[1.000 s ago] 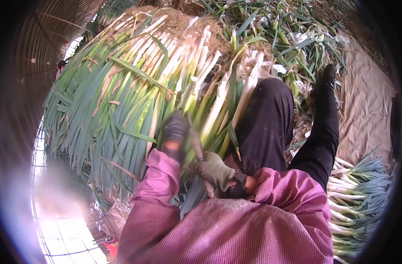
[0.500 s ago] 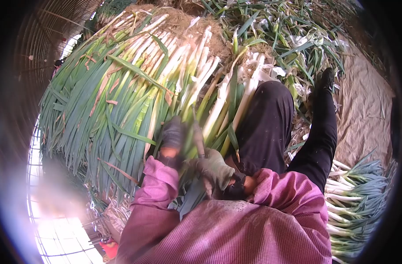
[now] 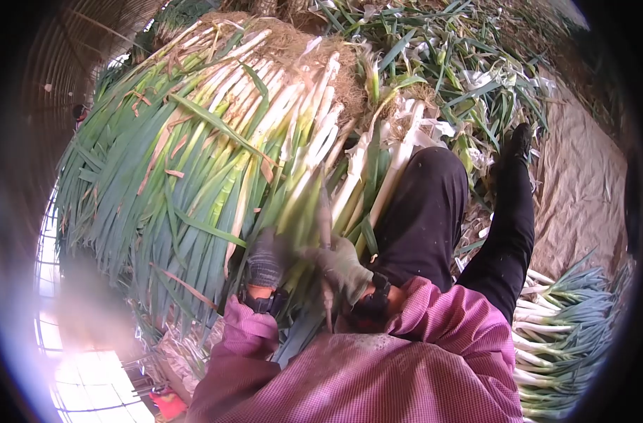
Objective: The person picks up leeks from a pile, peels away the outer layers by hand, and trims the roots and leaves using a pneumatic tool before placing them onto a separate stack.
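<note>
A large heap of long green onions [image 3: 223, 134] lies with white stems and roots toward the top and green leaves hanging left and down. My left hand [image 3: 265, 257], in a dark grey glove, is at the heap's lower edge, its fingers blurred among the leaves. Just right of it, my right hand [image 3: 344, 268], in a pale dirty glove, is closed round a thin brown stick-like tool [image 3: 325, 218] that stands nearly upright in the view. Several thick white stems [image 3: 353, 176] lie above my right hand, beside my knee.
My dark-trousered legs [image 3: 423, 211] extend up and right. Loose leaf scraps [image 3: 462, 70] cover the ground at the top. A brown sheet [image 3: 582, 176] lies right, above a stack of cleaned onions [image 3: 554, 338]. A red object [image 3: 168, 404] sits at the lower left.
My left hand has moved down and slightly left, toward my body. My right hand has stayed nearly in place, still round the tool. The whole view has shifted slightly.
</note>
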A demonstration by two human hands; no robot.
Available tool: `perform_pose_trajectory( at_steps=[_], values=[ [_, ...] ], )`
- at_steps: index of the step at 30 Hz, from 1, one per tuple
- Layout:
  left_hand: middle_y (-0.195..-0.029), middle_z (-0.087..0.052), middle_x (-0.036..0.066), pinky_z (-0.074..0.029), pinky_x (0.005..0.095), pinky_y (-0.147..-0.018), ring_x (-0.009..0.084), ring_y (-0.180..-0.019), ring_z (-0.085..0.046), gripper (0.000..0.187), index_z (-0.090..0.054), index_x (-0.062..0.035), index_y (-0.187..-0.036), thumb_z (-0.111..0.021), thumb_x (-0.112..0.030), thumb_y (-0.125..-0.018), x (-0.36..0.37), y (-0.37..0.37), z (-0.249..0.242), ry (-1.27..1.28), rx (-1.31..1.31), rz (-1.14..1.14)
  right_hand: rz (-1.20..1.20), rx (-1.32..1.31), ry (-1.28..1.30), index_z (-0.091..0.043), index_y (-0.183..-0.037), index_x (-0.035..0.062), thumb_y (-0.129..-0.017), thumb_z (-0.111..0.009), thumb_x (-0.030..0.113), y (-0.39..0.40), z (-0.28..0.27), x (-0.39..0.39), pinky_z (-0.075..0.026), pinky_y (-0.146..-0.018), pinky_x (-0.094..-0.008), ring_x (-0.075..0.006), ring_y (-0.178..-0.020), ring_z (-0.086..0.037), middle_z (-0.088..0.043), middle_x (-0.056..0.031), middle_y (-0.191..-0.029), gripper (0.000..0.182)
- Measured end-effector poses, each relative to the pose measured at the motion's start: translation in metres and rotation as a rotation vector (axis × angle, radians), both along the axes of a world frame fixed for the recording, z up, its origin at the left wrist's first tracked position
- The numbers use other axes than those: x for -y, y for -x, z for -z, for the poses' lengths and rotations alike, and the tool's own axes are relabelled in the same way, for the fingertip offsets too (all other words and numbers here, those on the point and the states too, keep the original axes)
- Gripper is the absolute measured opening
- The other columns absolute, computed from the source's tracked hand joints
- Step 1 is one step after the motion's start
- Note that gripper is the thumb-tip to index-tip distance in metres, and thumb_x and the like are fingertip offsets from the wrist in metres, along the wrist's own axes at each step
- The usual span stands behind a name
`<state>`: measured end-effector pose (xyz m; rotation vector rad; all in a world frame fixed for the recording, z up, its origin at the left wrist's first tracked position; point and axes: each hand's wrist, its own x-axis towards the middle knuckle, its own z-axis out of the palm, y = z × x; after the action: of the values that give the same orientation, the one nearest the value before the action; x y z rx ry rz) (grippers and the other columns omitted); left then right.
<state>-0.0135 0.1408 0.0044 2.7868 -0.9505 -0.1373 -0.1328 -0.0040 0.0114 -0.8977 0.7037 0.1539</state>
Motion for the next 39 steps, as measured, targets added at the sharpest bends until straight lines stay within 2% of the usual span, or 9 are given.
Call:
perform_pose_trajectory(
  at_steps=[3, 16, 19, 22, 23, 26, 31, 35, 39],
  values=[
    [-0.103, -0.062, 0.027, -0.048, 0.0472, -0.082, 0.0434, -0.095, -0.059, 0.03, -0.06, -0.0013, -0.11, -0.057, -0.014, -0.084, 0.006, 0.01, -0.007, 0.112, -0.03, -0.127, -0.022, -0.025, -0.009, -0.058, -0.095, -0.0041, -0.078, -0.076, 0.022, 0.0, -0.005, -0.004, -0.041, -0.045, -0.0328, -0.0151, -0.047, -0.05, -0.056, -0.0063, -0.065, 0.035],
    [-0.095, -0.063, 0.026, -0.049, 0.0475, -0.075, 0.0435, -0.086, -0.061, 0.032, -0.059, -0.0024, -0.115, -0.058, -0.012, -0.084, -0.033, 0.027, 0.012, 0.148, 0.268, 0.027, 0.16, -0.03, -0.101, -0.048, -0.096, -0.0043, -0.084, -0.069, 0.019, -0.046, -0.003, 0.024, -0.037, -0.026, -0.0359, -0.0204, -0.029, -0.043, -0.051, -0.0089, -0.06, 0.033],
    [-0.094, -0.062, 0.025, -0.049, 0.0468, -0.074, 0.0428, -0.085, -0.061, 0.03, -0.058, -0.0005, -0.112, -0.059, -0.008, -0.084, -0.036, 0.027, 0.003, 0.272, 0.26, 0.129, 0.15, -0.047, -0.066, -0.051, -0.099, -0.0038, -0.083, -0.071, 0.018, -0.029, 0.001, 0.013, -0.041, -0.031, -0.034, -0.0189, -0.035, -0.048, -0.057, -0.0108, -0.068, 0.034],
    [-0.094, -0.062, 0.024, -0.049, 0.0465, -0.073, 0.0418, -0.085, -0.061, 0.026, -0.059, 0.0002, -0.109, -0.058, -0.006, -0.084, -0.031, 0.033, -0.01, 0.324, 0.209, 0.077, 0.056, 0.005, -0.092, -0.053, -0.106, -0.0037, -0.081, -0.074, 0.019, -0.004, -0.025, 0.009, -0.049, -0.049, -0.0311, -0.0169, -0.054, -0.058, -0.062, -0.0115, -0.079, 0.04],
    [-0.094, -0.062, 0.024, -0.049, 0.0466, -0.073, 0.0416, -0.085, -0.061, 0.025, -0.059, -0.0002, -0.108, -0.058, -0.006, -0.084, -0.025, 0.032, -0.013, 0.349, 0.223, 0.045, 0.053, 0.04, -0.072, -0.053, -0.112, -0.0037, -0.081, -0.076, 0.021, 0.0, -0.024, 0.003, -0.05, -0.068, -0.0282, -0.0153, -0.075, -0.061, -0.064, -0.0115, -0.086, 0.045],
    [-0.091, -0.062, 0.024, -0.048, 0.0486, -0.072, 0.0414, -0.081, -0.061, 0.021, -0.061, -0.0031, -0.104, -0.058, -0.012, -0.085, -0.005, 0.01, -0.01, 0.278, 0.337, 0.004, 0.064, 0.138, 0.096, -0.053, -0.111, -0.0039, -0.081, -0.076, 0.02, 0.004, 0.004, -0.025, -0.049, -0.078, -0.0289, -0.0159, -0.084, -0.061, -0.064, -0.0123, -0.086, 0.045],
    [-0.093, -0.063, 0.022, -0.048, 0.0507, -0.072, 0.0418, -0.078, -0.061, 0.022, -0.063, -0.0058, -0.1, -0.057, -0.02, -0.085, 0.046, -0.037, 0.028, 0.129, 0.218, -0.224, -0.196, -0.047, -0.049, -0.052, -0.1, -0.0032, -0.081, -0.076, 0.022, 0.006, -0.03, -0.015, -0.045, -0.046, -0.0327, -0.0157, -0.048, -0.054, -0.061, -0.0092, -0.071, 0.039],
    [-0.092, -0.062, 0.02, -0.049, 0.048, -0.067, 0.0391, -0.078, -0.062, 0.022, -0.06, -0.0079, -0.099, -0.059, -0.024, -0.083, 0.041, -0.041, 0.053, 0.089, 0.224, -0.13, 0.053, 0.102, 0.236, -0.055, -0.095, -0.0038, -0.079, -0.076, 0.023, -0.011, 0.021, -0.024, -0.046, -0.048, -0.0314, -0.0151, -0.051, -0.055, -0.062, -0.0089, -0.073, 0.038],
    [-0.091, -0.061, 0.016, -0.051, 0.0436, -0.063, 0.0337, -0.078, -0.063, 0.023, -0.057, -0.0112, -0.099, -0.061, -0.022, -0.079, 0.029, -0.021, 0.057, 0.014, 0.254, -0.102, 0.128, 0.164, 0.111, -0.055, -0.096, -0.0043, -0.08, -0.075, 0.021, -0.026, 0.037, -0.017, -0.044, -0.043, -0.0308, -0.0151, -0.046, -0.054, -0.061, -0.009, -0.073, 0.037]
  ],
)
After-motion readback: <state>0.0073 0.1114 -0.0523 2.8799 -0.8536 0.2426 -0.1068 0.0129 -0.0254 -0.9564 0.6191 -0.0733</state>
